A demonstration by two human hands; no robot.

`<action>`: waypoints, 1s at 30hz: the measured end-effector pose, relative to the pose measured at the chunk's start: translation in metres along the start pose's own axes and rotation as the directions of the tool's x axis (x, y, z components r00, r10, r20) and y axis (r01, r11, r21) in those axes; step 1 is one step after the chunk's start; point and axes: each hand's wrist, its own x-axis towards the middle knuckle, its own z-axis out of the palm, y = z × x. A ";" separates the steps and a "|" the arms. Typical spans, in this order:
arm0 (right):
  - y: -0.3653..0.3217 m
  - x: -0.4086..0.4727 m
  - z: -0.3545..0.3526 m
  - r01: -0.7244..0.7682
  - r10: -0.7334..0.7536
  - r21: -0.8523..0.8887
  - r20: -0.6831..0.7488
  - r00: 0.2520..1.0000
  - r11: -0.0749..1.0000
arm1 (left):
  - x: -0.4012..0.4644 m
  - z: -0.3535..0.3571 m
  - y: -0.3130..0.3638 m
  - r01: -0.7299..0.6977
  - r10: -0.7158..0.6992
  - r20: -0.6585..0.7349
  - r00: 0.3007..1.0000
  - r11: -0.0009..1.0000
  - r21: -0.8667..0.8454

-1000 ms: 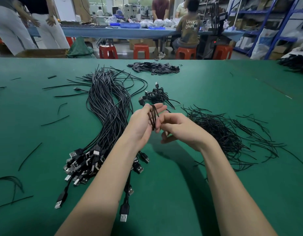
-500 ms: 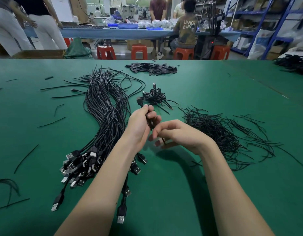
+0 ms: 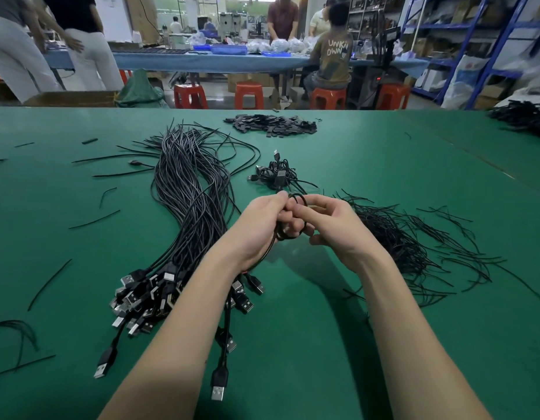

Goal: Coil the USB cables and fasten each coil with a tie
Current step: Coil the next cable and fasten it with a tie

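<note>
A small black coil of USB cable [image 3: 296, 197] is held above the green table [image 3: 338, 344] between both hands. My left hand [image 3: 259, 228] grips its left side, thumb and fingers closed around the loops. My right hand [image 3: 335, 225] pinches the coil from the right; whether a tie is in its fingers I cannot tell. A long bundle of loose black USB cables [image 3: 190, 207] lies to the left, plugs toward me. A heap of thin black ties [image 3: 414, 237] lies right of my hands. Several finished coils [image 3: 278, 174] rest just beyond them.
A pile of flat black pieces [image 3: 271, 125] lies at the far edge. Stray ties [image 3: 50, 281] are scattered over the left side. More black cables [image 3: 523, 116] sit far right. People stand and sit at a blue table behind, with red stools [image 3: 190, 95].
The coil went from upright between my palms, down behind my fingers, to lifted with its loops showing at the fingertips. My right fingers closed in on it.
</note>
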 end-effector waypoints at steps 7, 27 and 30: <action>-0.001 0.000 0.002 -0.022 0.019 0.230 0.014 1.000 0.973 | 0.006 -0.007 -0.012 -0.014 0.111 -0.240 0.964 0.928 0.373; 0.003 0.002 0.011 0.107 -0.104 0.032 -0.067 0.992 0.994 | 0.000 0.004 -0.020 -0.016 0.162 -0.139 0.977 0.703 0.711; 0.005 0.003 0.010 0.147 -0.150 -0.046 -0.079 0.986 0.988 | 0.002 0.003 -0.022 -0.007 0.178 -0.135 0.975 0.628 0.778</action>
